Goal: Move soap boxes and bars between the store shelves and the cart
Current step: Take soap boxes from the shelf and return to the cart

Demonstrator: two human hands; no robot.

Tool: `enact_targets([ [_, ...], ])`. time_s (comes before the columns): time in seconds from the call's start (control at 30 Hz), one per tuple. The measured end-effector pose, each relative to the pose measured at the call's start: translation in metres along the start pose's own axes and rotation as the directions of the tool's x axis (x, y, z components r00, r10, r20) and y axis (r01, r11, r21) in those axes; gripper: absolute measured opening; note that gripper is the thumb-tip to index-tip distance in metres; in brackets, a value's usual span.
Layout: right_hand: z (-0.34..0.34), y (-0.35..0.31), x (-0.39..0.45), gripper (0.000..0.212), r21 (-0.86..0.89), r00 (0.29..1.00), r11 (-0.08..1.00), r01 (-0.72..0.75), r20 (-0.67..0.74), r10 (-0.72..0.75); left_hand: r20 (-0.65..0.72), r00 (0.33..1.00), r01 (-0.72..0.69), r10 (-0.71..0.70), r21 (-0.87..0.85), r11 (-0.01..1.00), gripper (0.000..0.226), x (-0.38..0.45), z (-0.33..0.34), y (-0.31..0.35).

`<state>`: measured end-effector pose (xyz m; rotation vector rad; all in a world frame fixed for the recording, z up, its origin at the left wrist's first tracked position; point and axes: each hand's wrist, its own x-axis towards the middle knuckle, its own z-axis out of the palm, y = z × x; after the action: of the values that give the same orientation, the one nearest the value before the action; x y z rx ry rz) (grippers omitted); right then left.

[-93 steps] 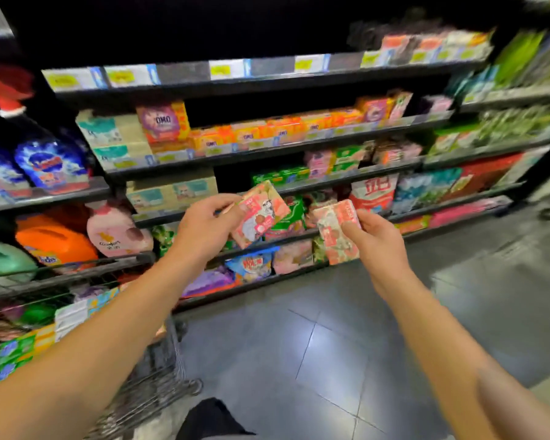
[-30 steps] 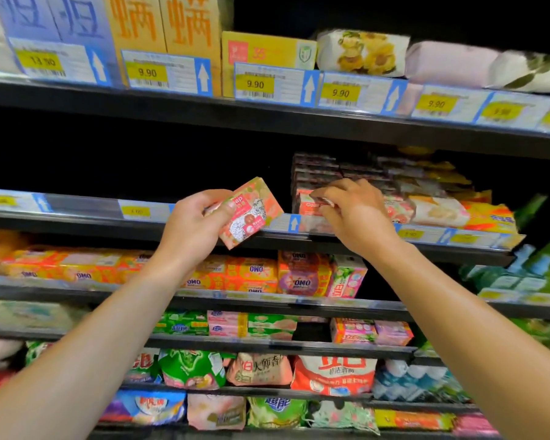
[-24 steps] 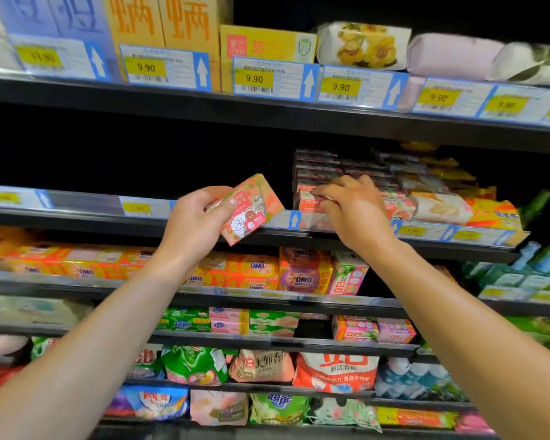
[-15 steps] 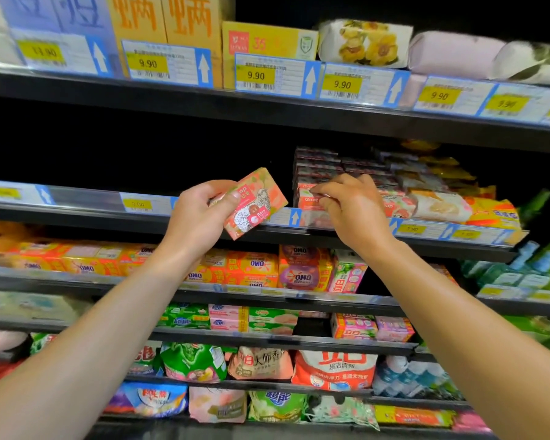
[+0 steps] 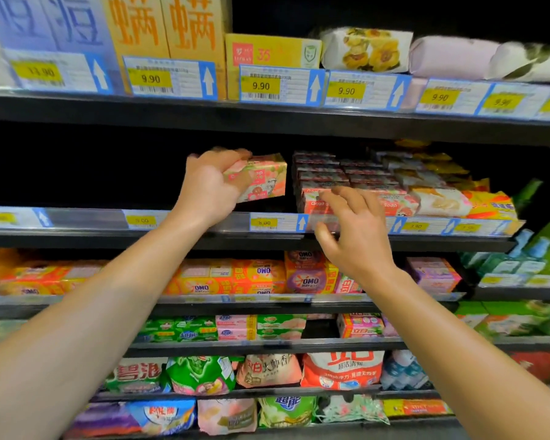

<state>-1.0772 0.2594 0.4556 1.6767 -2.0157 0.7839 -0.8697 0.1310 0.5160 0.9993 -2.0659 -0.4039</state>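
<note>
My left hand [image 5: 211, 188] grips a pink and cream soap box [image 5: 261, 179] and holds it level above the second shelf [image 5: 204, 239], just left of a stack of matching goat soap boxes [image 5: 321, 185]. My right hand [image 5: 353, 233] hangs in front of that stack with loosely spread fingers and nothing in it. The cart is out of view.
Price tags [image 5: 261, 87] line the shelf edges. Tall boxes and wrapped soaps [image 5: 365, 49] fill the top shelf. Orange OMO bars [image 5: 235, 277] sit one shelf below the hands, with green and pink soap packs [image 5: 258, 327] and detergent bags [image 5: 340, 369] lower down.
My left hand has carried its soap box up and in over the second shelf and turned it level. My right hand has let go of its box on the stack and pulled back.
</note>
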Motion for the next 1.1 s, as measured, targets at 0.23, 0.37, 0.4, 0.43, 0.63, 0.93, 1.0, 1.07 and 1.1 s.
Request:
enact_targets([
  [0.23, 0.001, -0.015, -0.004, 0.055, 0.022, 0.996, 0.995, -0.093, -0.006, 0.093, 0.361, 0.93, -0.012, -0.071, 0.222, 0.975, 0.046, 0.036, 0.021, -0.009],
  [0.37, 0.004, -0.023, -0.007, 0.054, 0.022, 0.993, 0.993, -0.12, -0.005, 0.12, 0.381, 0.922, -0.02, -0.074, 0.237, 0.971, 0.045, 0.045, 0.034, -0.01],
  [0.4, 0.005, -0.025, -0.007, 0.054, 0.017, 0.992, 0.992, -0.124, -0.003, 0.124, 0.367, 0.928, -0.024, -0.069, 0.244, 0.969, 0.043, 0.048, 0.037, -0.009],
  [0.43, 0.006, -0.026, -0.007, 0.054, 0.014, 0.992, 0.991, -0.13, 0.0, 0.13, 0.353, 0.934, -0.032, -0.064, 0.26, 0.965, 0.041, 0.051, 0.039, -0.008],
  [0.63, 0.006, -0.033, -0.009, 0.058, -0.04, 0.991, 0.99, -0.135, 0.014, 0.136, 0.333, 0.935, 0.006, -0.123, 0.334, 0.943, 0.04, 0.061, 0.053, -0.001],
  [0.93, 0.006, -0.057, -0.023, 0.065, -0.111, 0.979, 0.974, -0.197, 0.03, 0.202, 0.386, 0.916, -0.019, -0.107, 0.31, 0.95, 0.043, 0.065, 0.056, -0.005],
  [1.0, 0.006, -0.066, -0.029, 0.067, -0.114, 0.976, 0.971, -0.211, 0.032, 0.216, 0.401, 0.91, -0.011, -0.105, 0.278, 0.961, 0.05, 0.064, 0.054, -0.007],
  [1.07, 0.006, -0.072, -0.035, 0.067, -0.116, 0.971, 0.967, -0.228, 0.04, 0.234, 0.432, 0.899, -0.027, -0.079, 0.235, 0.972, 0.058, 0.059, 0.052, -0.011],
  [1.1, 0.006, -0.074, -0.038, 0.067, -0.119, 0.969, 0.964, -0.239, 0.039, 0.245, 0.447, 0.892, -0.036, -0.064, 0.212, 0.977, 0.062, 0.056, 0.049, -0.013],
])
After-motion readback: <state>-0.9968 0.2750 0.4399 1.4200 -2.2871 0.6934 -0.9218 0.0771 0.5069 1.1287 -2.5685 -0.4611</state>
